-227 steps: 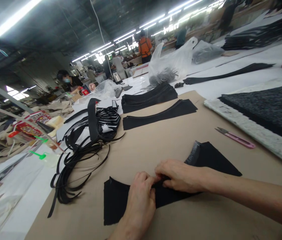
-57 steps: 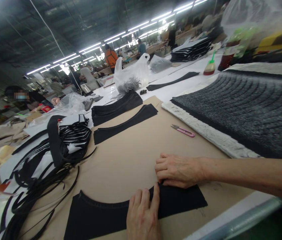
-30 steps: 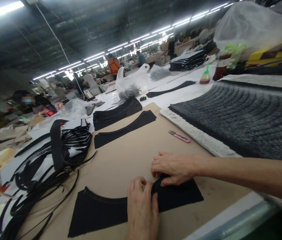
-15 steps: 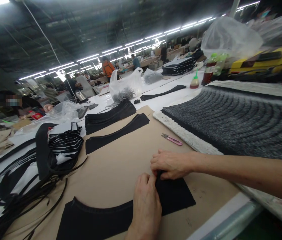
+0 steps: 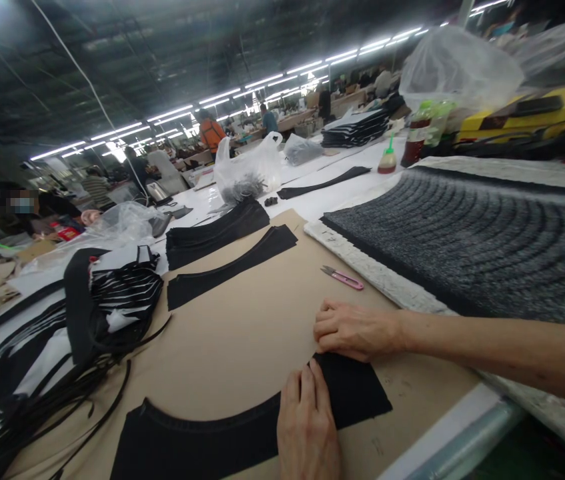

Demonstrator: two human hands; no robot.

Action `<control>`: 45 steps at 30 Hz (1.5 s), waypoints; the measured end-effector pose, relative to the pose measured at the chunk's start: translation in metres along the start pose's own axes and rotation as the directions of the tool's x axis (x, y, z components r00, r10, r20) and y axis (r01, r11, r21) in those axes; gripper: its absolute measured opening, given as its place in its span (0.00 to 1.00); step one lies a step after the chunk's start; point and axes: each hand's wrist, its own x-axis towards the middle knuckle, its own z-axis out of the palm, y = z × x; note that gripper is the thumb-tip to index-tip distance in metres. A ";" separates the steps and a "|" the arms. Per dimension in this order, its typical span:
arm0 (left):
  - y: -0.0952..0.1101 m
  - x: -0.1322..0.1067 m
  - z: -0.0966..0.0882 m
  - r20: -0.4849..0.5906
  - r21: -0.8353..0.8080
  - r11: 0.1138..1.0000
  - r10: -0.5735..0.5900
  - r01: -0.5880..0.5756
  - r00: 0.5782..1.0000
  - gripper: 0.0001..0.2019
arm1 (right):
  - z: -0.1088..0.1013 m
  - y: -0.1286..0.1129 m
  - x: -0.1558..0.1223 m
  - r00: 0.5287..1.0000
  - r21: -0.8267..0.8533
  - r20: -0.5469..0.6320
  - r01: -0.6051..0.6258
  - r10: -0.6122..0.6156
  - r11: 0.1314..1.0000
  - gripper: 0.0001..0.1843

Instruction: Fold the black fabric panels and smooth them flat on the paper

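Note:
A curved black fabric piece [image 5: 202,437] with a folded upper edge lies on the brown board, partly covered by my hands. My left hand [image 5: 309,423] rests flat on it, fingers stretched out and pressing near the curved edge. Just beyond, my right hand [image 5: 357,330] has its fingers curled at the far edge of the same piece, pinching it; the fingertips are partly hidden. Pink-handled thread snips [image 5: 343,277] lie a little past my right hand, touched by neither hand.
More curved black pieces [image 5: 232,263] lie farther up the brown board [image 5: 227,340]. Black straps and strips [image 5: 82,373] pile at left. A dark ribbed sheet [image 5: 472,240] covers the right side. A small green-tipped bottle [image 5: 387,159] and a plastic bag [image 5: 249,163] stand behind.
My left hand has slid right along the fabric, its fingers now flatter. My right hand has shifted slightly right along the edge. The view has moved a little.

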 end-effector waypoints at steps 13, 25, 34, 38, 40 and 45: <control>0.003 0.045 -0.047 0.349 -0.186 0.955 -0.157 0.233 0.924 0.21 | -0.009 0.009 -0.004 0.991 0.061 0.006 -0.132 0.132 0.989 0.06; 0.011 0.062 -0.046 0.442 -0.288 0.916 -0.132 0.280 0.887 0.22 | -0.008 0.016 -0.009 0.995 0.074 -0.002 -0.102 0.102 0.992 0.04; 0.012 0.057 -0.041 0.447 -0.205 0.960 -0.082 0.191 0.891 0.30 | -0.011 0.018 -0.020 0.998 -0.009 -0.024 -0.056 0.056 0.998 0.07; 0.013 0.060 -0.041 0.424 -0.195 0.966 -0.073 0.169 0.903 0.30 | -0.013 0.017 -0.024 0.999 -0.037 -0.021 -0.044 0.044 0.998 0.10; 0.014 0.061 -0.041 0.400 -0.180 0.971 -0.072 0.155 0.914 0.30 | -0.014 0.016 -0.025 0.999 -0.044 -0.018 -0.040 0.039 0.998 0.11; 0.014 0.061 -0.039 0.354 -0.146 0.979 -0.085 0.145 0.931 0.30 | -0.013 0.014 -0.026 0.998 -0.045 -0.031 -0.059 0.058 0.997 0.13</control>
